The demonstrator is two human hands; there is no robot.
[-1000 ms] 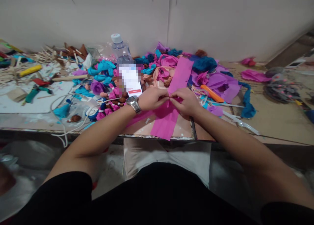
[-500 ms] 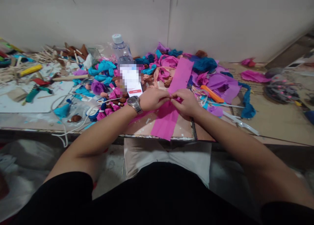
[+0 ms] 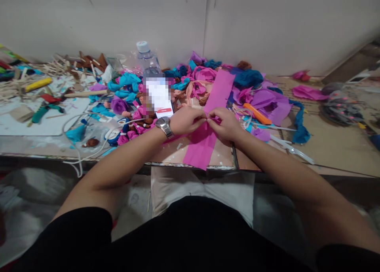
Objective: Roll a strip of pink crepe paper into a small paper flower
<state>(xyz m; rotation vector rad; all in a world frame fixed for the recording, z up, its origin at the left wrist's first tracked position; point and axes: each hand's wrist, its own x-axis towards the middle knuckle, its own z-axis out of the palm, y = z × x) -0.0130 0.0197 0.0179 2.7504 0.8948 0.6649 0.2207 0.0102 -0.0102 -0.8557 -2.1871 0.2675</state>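
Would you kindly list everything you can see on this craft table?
pink paper strip: one, pink, from near edge to the heap
paper scraps: many, purple, blue, teal, pink, heaped behind the hands
water bottle: one, clear, white cap, near the wall
orange tool: one, orange, right of the hands
wooden sticks: many, pale, far left
cable: one, white, left near edge
table: one, brown, bare at right
wristwatch: one, silver, left wrist
left hand: one, pinching the strip
right hand: one, pinching the strip
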